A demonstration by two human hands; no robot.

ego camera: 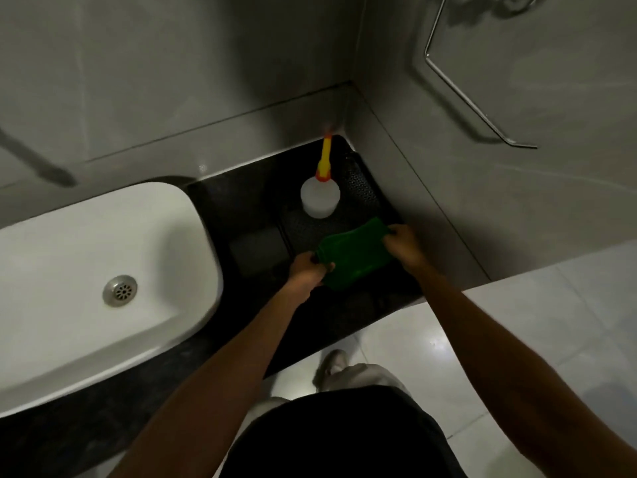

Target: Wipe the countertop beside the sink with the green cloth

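Note:
A green cloth (353, 255) is stretched between both hands just over the black countertop (241, 201) to the right of the white sink (103, 257). My left hand (308, 270) grips the cloth's near-left end. My right hand (403, 244) grips its far-right end. Whether the cloth touches the counter I cannot tell.
A white spray bottle (320, 196) with a yellow and orange nozzle stands in the counter's back corner on a dark textured mat (358, 188). A dark square pad (258, 248) lies left of the cloth. Grey walls close the back and right; a metal rail (475, 108) hangs on the right wall.

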